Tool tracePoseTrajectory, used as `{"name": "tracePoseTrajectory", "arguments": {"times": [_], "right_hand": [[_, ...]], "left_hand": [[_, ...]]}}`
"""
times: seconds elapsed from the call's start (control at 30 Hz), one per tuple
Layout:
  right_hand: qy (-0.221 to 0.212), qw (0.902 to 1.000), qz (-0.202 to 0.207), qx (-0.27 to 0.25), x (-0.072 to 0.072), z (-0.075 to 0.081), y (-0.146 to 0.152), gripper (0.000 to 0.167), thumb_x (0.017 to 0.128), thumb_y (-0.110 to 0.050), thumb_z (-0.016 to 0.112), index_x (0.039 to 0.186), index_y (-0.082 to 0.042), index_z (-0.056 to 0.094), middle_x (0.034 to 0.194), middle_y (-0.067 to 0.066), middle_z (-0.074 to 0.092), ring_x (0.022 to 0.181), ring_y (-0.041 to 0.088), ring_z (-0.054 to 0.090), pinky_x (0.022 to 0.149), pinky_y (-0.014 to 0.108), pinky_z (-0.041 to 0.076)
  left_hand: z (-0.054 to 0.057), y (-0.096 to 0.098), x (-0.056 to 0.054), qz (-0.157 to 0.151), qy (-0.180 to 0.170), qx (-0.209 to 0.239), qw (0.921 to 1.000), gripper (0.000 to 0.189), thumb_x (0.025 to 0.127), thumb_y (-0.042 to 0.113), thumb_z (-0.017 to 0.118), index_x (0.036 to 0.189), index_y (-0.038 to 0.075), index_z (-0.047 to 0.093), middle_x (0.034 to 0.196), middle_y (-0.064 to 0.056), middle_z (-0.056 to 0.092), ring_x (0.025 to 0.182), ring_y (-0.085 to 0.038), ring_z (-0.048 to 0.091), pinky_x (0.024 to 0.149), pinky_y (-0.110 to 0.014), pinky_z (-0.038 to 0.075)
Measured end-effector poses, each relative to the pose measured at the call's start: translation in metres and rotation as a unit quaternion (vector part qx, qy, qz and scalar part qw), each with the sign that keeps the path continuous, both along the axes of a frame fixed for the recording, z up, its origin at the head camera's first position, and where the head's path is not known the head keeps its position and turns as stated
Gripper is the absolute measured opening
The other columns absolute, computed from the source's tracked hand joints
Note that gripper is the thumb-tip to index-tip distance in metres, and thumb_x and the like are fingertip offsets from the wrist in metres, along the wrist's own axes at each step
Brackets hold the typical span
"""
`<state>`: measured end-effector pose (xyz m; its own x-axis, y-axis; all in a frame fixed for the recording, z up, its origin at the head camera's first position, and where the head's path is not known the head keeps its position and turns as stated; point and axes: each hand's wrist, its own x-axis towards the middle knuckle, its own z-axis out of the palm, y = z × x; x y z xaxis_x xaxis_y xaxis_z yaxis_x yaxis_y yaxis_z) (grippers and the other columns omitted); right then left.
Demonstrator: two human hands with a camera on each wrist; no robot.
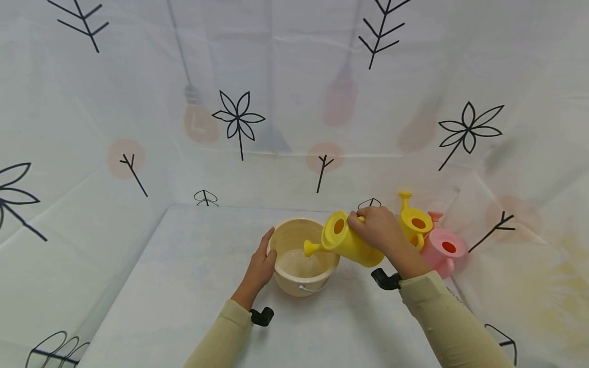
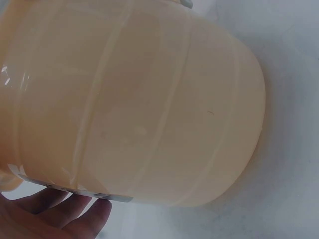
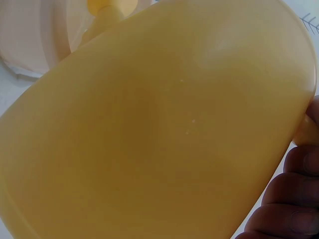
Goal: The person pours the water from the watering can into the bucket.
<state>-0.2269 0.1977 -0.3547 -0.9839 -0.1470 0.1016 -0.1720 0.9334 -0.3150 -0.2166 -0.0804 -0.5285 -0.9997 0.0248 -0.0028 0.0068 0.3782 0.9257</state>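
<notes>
My right hand (image 1: 378, 225) grips the handle of a yellow watering can (image 1: 354, 248), fingers curled round it. The can is tilted to the left, its spout and round rose over the opening of a cream bucket (image 1: 299, 288). No stream of water shows from the rose. My left hand (image 1: 261, 263) holds the bucket at its left side, thumb at the rim and fingers along the outer wall. In the left wrist view, fingertips (image 2: 97, 214) touch the bucket's side. The bucket stands upright on the white table, its thin white bail lowered at the front.
A second yellow watering can (image 1: 408, 220) and a pink watering can (image 1: 444, 245) stand upright at the right, close beside my right forearm. The table (image 1: 184, 276) has a white covering. Patterned white cloth (image 1: 276, 174) hangs behind it and at both sides.
</notes>
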Motion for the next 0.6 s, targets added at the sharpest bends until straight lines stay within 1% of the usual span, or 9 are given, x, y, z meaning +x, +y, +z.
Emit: {"name": "tracePoseTrajectory", "arguments": {"times": [0.37, 0.6], "right_hand": [[-0.004, 0.9999, 0.003, -0.010, -0.0001, -0.0004, 0.0000, 0.040, 0.092, -0.034, 0.042, 0.065, -0.011, 0.060, 0.058, 0.003, 0.051, 0.058, 0.019, 0.047, 0.054, 0.028, 0.036], [0.000, 1.0000, 0.007, -0.001, -0.0009, -0.0012, 0.0003, 0.041, 0.093, -0.034, 0.041, 0.065, -0.011, 0.060, 0.057, 0.003, 0.050, 0.058, 0.019, 0.047, 0.055, 0.028, 0.035]], "left_hand": [[0.0005, 0.0010, -0.0001, 0.000, -0.004, 0.002, 1.0000, 0.060, 0.094, 0.026, 0.035, 0.150, 0.046, 0.025, 0.157, 0.005, 0.033, 0.143, -0.024, 0.035, 0.113, -0.052, 0.032], [-0.0007, 0.0009, -0.0013, 0.001, -0.006, 0.002, 1.0000, 0.060, 0.094, 0.026, 0.035, 0.150, 0.047, 0.025, 0.157, 0.006, 0.033, 0.143, -0.023, 0.034, 0.114, -0.052, 0.031]]}}
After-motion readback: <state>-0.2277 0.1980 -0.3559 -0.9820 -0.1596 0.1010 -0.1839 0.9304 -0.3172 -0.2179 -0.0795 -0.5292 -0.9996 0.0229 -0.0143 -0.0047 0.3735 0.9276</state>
